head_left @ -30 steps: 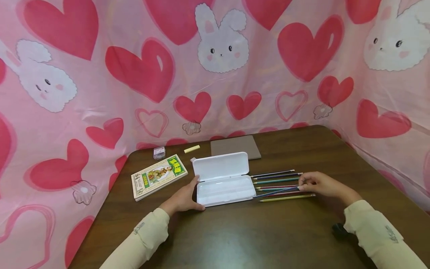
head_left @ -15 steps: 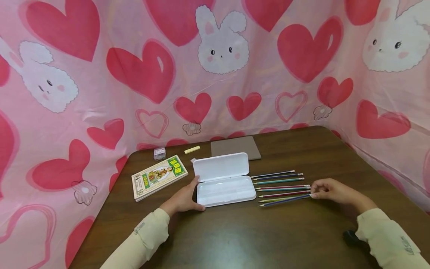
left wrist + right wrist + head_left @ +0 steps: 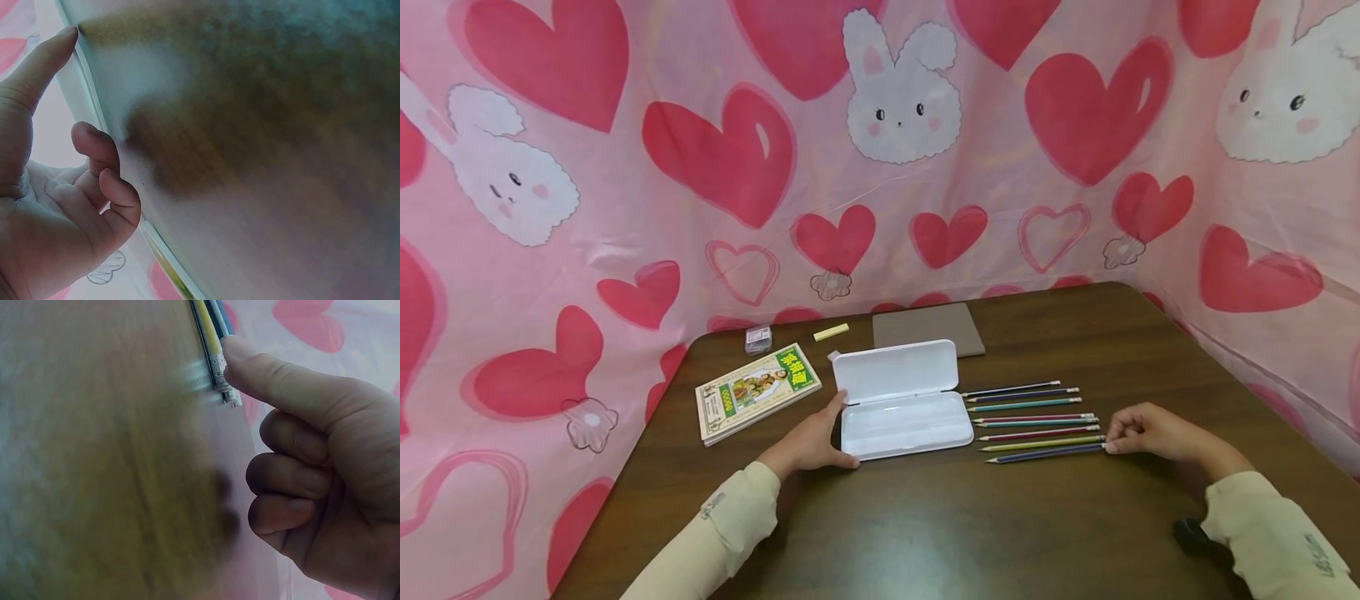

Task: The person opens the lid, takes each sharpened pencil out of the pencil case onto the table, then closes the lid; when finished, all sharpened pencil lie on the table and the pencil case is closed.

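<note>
A white pencil case [image 3: 906,427] lies on the table with its lid [image 3: 897,371] tipped back. My left hand [image 3: 807,442] holds it by its left end, thumb at the near corner and index finger by the hinge. In the left wrist view the other fingers [image 3: 103,147] are curled beside the edge. With thumb and index finger my right hand [image 3: 1165,435] pinches the eraser end of a blue pencil [image 3: 1045,454], the nearest in a row. Beyond it lie a yellow-green pencil [image 3: 1041,444], a teal pencil [image 3: 1026,405] and several others, tips toward the case.
Left of the case lies a book [image 3: 758,392] with a colourful cover. Behind are a small clear box [image 3: 758,340], a pale yellow stick [image 3: 831,332] and a flat grey-brown notebook [image 3: 932,327]. A patterned pink cloth [image 3: 880,192] hangs around the brown table [image 3: 925,533].
My right hand has drawn the blue pencil from across the other pencils toward me and rightward, and it now lies alongside them at the near end. The left hand has stayed at the case.
</note>
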`<state>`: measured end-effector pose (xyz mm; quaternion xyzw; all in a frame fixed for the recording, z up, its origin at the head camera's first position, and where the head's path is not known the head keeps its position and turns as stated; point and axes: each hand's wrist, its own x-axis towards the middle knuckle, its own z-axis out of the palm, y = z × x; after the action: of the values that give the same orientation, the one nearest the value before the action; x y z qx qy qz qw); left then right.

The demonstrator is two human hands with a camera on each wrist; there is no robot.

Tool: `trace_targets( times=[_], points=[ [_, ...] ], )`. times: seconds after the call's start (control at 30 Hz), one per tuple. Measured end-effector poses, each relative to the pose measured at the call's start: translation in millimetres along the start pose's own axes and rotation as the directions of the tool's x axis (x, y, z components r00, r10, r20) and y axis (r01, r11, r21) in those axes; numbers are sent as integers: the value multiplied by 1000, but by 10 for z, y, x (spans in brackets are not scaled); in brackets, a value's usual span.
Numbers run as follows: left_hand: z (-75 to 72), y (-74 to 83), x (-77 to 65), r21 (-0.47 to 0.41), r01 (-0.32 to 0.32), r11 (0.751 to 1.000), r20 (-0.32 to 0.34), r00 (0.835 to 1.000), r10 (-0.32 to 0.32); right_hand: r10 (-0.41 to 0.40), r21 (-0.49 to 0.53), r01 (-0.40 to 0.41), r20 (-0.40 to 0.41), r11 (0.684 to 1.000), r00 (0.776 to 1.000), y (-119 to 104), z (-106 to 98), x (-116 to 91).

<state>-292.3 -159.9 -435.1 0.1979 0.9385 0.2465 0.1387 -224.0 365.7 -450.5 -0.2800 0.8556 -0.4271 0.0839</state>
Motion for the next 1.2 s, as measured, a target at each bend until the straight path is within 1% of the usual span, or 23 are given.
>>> trace_targets(
  times=[0.1,0.3,0.4,0.57,0.87,1.03,1.2],
  points=[
    [-2,-2,0,1,-2,1000,-2,1000,2,37,-9,-37,-3,999,999,6,2,-3],
    [3,-5,-7,-3,1,1000,-1,1000,-1,81,-14,-81,1,997,997,6,6,-11],
    [4,-10,-8,-5,3,1000,0,1000,-3,88,-20,-88,2,996,996,-4,7,-19],
    [-1,-11,-5,-15,12,1000,4,1000,-12,72,-21,-72,-3,997,997,1,18,-24],
    [-8,-12,-2,-2,-4,1000,-3,1000,4,81,-23,-81,-10,996,997,2,13,-6],
    [-11,-8,-6,-5,-6,1000,-1,1000,6,101,-16,-101,-36,995,994,-52,9,68],
    [-4,-6,-1,1,3,1000,0,1000,-3,122,-60,-125,-57,990,991,-153,19,256]
  ],
)
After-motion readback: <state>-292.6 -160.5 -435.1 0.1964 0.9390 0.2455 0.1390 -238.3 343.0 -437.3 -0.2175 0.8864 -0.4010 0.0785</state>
